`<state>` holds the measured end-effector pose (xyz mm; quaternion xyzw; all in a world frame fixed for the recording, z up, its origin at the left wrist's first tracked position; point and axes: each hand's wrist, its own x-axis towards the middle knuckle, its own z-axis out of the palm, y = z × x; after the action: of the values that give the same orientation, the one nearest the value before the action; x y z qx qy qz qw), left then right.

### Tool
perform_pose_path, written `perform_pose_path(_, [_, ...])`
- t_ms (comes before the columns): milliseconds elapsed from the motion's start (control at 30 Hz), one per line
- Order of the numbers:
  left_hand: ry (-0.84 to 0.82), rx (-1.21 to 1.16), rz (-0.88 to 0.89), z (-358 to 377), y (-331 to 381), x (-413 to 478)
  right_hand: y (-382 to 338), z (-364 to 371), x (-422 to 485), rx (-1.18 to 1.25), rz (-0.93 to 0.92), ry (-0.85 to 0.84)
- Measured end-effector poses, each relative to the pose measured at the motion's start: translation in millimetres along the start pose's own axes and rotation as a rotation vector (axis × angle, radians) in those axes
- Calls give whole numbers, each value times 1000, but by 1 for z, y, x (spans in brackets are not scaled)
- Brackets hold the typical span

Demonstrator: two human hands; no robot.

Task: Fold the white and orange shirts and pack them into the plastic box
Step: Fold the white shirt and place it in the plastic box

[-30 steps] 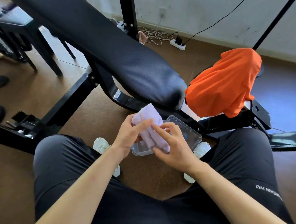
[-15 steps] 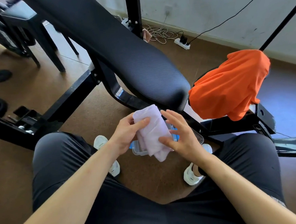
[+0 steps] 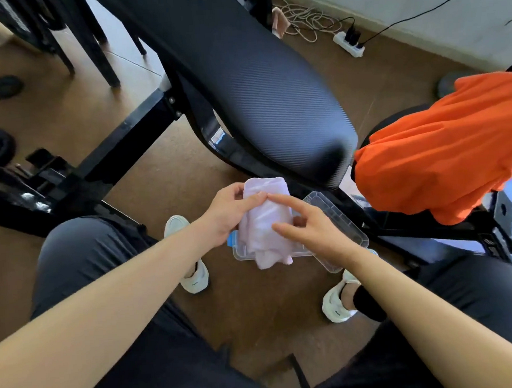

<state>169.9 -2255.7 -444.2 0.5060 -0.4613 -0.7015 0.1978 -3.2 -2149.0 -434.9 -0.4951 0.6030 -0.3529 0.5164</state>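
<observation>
Now your left hand (image 3: 229, 215), fingers curled, clamps the bundled white shirt (image 3: 267, 232) over the left end of the box (image 3: 338, 220); your right hand (image 3: 315, 233) touches it, fingers straight and apart.

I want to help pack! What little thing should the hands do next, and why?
Probably press the white shirt down into the plastic box. It is already folded, the left hand grips its top and the right hand touches it with straight fingers, yet its lower end hangs over the box's near rim.
</observation>
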Motion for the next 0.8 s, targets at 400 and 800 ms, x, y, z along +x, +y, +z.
perform_pose_path(400, [6,33,-246,-11,-100,118,124,6,102,-176,166,-41])
perform_pose_path(800, [306,513,-435,-41,-227,158,253,35,154,-254,375,5])
